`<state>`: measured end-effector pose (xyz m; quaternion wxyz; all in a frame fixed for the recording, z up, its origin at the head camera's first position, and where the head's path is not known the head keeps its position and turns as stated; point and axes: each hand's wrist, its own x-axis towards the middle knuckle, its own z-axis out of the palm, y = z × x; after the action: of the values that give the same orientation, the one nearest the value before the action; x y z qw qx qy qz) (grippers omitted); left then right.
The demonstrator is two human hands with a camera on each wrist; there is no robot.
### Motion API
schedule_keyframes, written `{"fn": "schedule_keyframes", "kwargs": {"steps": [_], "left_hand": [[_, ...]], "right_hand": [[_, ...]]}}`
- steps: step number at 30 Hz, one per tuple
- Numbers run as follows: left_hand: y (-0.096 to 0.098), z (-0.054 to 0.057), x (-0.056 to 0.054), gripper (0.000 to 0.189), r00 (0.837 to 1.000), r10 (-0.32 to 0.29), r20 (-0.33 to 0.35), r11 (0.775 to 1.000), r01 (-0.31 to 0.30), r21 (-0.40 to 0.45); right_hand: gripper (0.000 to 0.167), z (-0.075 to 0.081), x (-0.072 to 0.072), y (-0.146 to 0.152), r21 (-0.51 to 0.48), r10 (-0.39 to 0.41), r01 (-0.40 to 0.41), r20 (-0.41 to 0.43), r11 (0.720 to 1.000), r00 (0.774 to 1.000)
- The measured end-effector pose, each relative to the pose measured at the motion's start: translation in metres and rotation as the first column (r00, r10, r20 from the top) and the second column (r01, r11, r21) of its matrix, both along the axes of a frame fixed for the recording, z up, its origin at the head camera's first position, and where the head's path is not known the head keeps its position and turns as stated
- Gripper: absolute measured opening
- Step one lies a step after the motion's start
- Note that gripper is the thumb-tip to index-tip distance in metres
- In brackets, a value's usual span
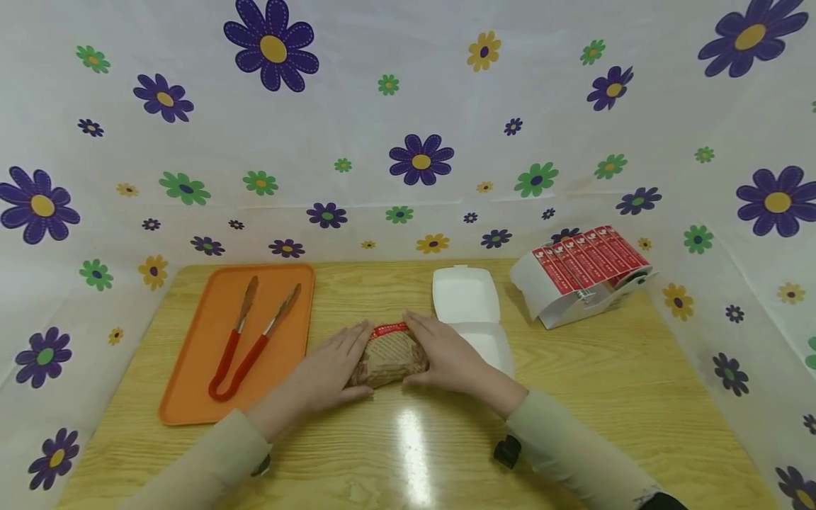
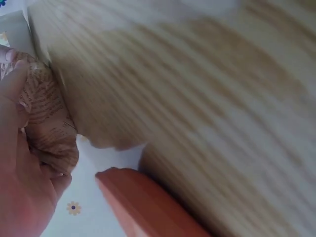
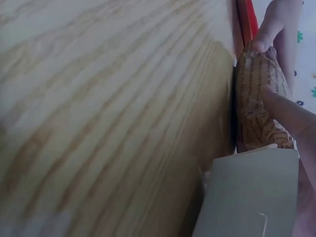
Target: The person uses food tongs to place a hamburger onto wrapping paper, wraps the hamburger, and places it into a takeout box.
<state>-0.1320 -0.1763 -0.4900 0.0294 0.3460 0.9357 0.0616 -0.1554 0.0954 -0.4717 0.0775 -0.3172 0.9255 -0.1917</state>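
Between both hands, a rounded parcel [image 1: 390,360] wrapped in brown printed paper rests on the wooden table, a red sticker strip [image 1: 389,329] along its far top edge. My left hand [image 1: 324,372] grips its left end, thumb at the near side and fingers at the far side. On the opposite end, my right hand [image 1: 449,356] holds it the same way. Printed lettering shows on the wrapper [image 2: 47,111] in the left wrist view. In the right wrist view, the right thumb [image 3: 289,113] presses the paper. What the paper encloses is hidden.
An orange tray [image 1: 181,382] with red-handled tongs [image 1: 239,354] lies at the left. Just behind the right hand stands an open white clamshell box [image 1: 465,294]. Farther right, a white dispenser [image 1: 557,312] holds rolls of red stickers [image 1: 589,258]. A flower-printed sheet [image 1: 357,120] hangs behind.
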Motion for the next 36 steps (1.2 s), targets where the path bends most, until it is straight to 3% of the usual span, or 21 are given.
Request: {"fn": "schedule_keyframes", "kwargs": {"steps": [11, 17, 22, 29, 36], "left_hand": [[0.004, -0.015, -0.004, 0.097, 1.0, 0.026, -0.003, 0.979, -0.025, 0.2], [0.002, -0.01, -0.005, 0.095, 0.998, 0.014, -0.055, 0.974, -0.001, 0.225], [0.008, 0.003, -0.01, 0.092, 0.997, 0.002, -0.083, 0.972, 0.018, 0.234], [0.045, 0.028, -0.021, 0.091, 0.995, -0.018, -0.102, 0.986, 0.034, 0.162], [0.094, 0.036, -0.028, 0.092, 0.988, -0.094, -0.126, 0.985, 0.11, 0.133]], "right_hand": [[0.092, -0.005, 0.004, -0.007, -0.017, -0.039, 0.039, -0.012, 0.999, 0.999], [0.086, -0.002, 0.005, -0.011, -0.067, -0.057, 0.054, -0.042, 0.996, 0.997], [0.081, 0.013, 0.005, -0.004, -0.129, -0.077, 0.067, -0.069, 0.989, 0.995], [0.082, 0.033, 0.005, 0.032, -0.149, -0.096, 0.075, -0.136, 0.986, 0.986], [0.081, 0.039, 0.009, 0.08, -0.216, -0.117, 0.091, -0.11, 0.972, 0.987]]}}
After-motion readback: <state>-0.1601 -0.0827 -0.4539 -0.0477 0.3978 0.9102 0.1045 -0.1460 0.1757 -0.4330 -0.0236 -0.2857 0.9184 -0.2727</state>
